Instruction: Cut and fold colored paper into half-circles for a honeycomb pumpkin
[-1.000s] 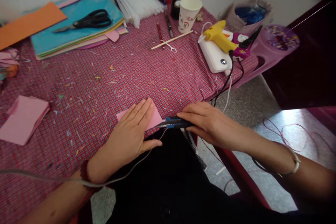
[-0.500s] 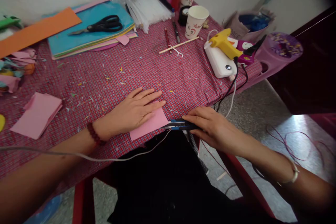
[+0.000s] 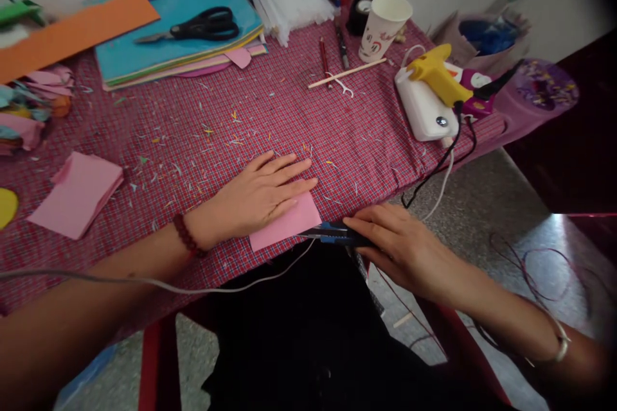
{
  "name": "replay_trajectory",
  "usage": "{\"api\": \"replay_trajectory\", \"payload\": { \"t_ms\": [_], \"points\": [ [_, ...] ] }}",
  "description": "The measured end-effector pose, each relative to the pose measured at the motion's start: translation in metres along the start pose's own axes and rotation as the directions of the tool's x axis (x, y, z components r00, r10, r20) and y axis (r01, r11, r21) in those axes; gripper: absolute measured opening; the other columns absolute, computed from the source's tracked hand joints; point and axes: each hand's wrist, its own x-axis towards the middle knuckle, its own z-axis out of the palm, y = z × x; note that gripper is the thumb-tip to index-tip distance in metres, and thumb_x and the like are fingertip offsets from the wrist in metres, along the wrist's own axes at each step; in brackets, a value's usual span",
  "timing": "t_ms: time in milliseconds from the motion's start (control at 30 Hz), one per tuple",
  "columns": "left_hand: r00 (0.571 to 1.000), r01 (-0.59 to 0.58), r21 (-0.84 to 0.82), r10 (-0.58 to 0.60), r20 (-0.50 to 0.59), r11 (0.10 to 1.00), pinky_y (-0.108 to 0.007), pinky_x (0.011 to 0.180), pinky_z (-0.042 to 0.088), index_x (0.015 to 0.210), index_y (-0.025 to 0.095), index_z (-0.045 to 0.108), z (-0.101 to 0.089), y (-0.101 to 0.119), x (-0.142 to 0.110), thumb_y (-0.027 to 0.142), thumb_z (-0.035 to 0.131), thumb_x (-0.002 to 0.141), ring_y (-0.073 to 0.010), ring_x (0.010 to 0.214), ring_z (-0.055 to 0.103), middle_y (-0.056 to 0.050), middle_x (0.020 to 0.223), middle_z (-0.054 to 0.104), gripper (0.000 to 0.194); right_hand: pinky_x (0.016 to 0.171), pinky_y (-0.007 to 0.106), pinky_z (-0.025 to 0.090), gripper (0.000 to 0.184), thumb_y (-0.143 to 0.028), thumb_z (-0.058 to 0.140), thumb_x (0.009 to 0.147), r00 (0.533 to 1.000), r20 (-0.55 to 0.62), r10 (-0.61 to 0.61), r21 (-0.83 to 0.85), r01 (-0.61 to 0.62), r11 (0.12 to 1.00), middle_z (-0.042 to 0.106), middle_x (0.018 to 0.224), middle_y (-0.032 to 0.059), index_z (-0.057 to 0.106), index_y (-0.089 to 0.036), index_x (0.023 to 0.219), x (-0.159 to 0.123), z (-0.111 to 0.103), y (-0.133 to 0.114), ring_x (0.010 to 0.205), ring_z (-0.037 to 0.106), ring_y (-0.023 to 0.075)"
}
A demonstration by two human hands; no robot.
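Note:
My left hand (image 3: 265, 196) lies flat with its fingers spread, pressing a piece of pink paper (image 3: 289, 221) onto the checked tablecloth near the front edge. In my right hand (image 3: 393, 237) is a blue and black utility knife (image 3: 335, 233), its blade pointing left. The blade meets the lower right edge of the pink paper; whether it is between layers I cannot tell. A stack of cut pink paper (image 3: 77, 196) rests to the left of my left hand. A thin white cord (image 3: 193, 289) runs across my left forearm.
Black scissors (image 3: 205, 24) lie on blue sheets (image 3: 168, 45) at the back, beside an orange strip (image 3: 81, 29). A yellow glue gun (image 3: 436, 77) rests on a white power bank (image 3: 427, 109) at right. A paper cup (image 3: 383, 29) stands behind. Paper scraps litter the cloth.
The whole view has shifted, so the table things appear farther right and slightly higher. My left hand still holds down the pink paper, and the knife stays at its edge.

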Motion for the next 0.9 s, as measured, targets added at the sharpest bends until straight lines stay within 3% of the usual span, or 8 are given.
{"api": "replay_trajectory", "payload": {
  "t_ms": [200, 433, 667, 900],
  "points": [
    [1.000, 0.003, 0.009, -0.003, -0.018, 1.000, -0.049, 0.116, 0.017, 0.144, 0.029, 0.041, 0.000, 0.002, 0.000, 0.034, 0.034, 0.101, -0.0240, 0.145, 0.026, -0.003, 0.156, 0.033, 0.044, 0.083, 0.041, 0.048, 0.034, -0.022, 0.051, 0.094, 1.000, -0.016, -0.026, -0.051, 0.025, 0.998, 0.061, 0.108, 0.0133, 0.056, -0.011, 0.126, 0.016, 0.002, -0.010, 0.095, 0.056, 0.0244],
    [1.000, 0.006, 0.005, -0.006, 0.007, 1.000, -0.048, 0.116, 0.016, 0.143, 0.030, 0.043, -0.003, 0.003, 0.000, 0.037, 0.034, 0.100, -0.0243, 0.144, 0.027, -0.002, 0.157, 0.033, 0.044, 0.084, 0.039, 0.048, 0.034, -0.020, 0.054, 0.093, 1.000, -0.007, -0.007, -0.022, 0.007, 1.000, 0.061, 0.108, 0.0130, 0.056, -0.011, 0.125, 0.008, 0.002, -0.014, 0.095, 0.056, 0.0228],
    [1.000, -0.002, 0.033, 0.002, -0.015, 0.999, -0.048, 0.116, 0.015, 0.144, 0.028, 0.041, 0.000, 0.003, 0.000, 0.036, 0.033, 0.101, -0.0247, 0.144, 0.026, -0.002, 0.157, 0.033, 0.045, 0.084, 0.040, 0.049, 0.033, -0.021, 0.054, 0.093, 1.000, -0.001, -0.027, -0.020, 0.027, 0.999, 0.062, 0.106, 0.0127, 0.057, -0.011, 0.124, 0.025, 0.007, -0.023, 0.095, 0.057, 0.0239],
    [1.000, -0.004, 0.023, 0.004, 0.004, 1.000, -0.048, 0.116, 0.016, 0.143, 0.028, 0.043, -0.004, 0.005, 0.000, 0.036, 0.032, 0.101, -0.0250, 0.143, 0.028, -0.003, 0.156, 0.034, 0.044, 0.084, 0.039, 0.049, 0.033, -0.019, 0.054, 0.093, 1.000, -0.021, -0.017, -0.014, 0.017, 1.000, 0.062, 0.108, 0.0129, 0.056, -0.012, 0.125, 0.016, 0.008, -0.024, 0.096, 0.057, 0.0231]
  ]
}}
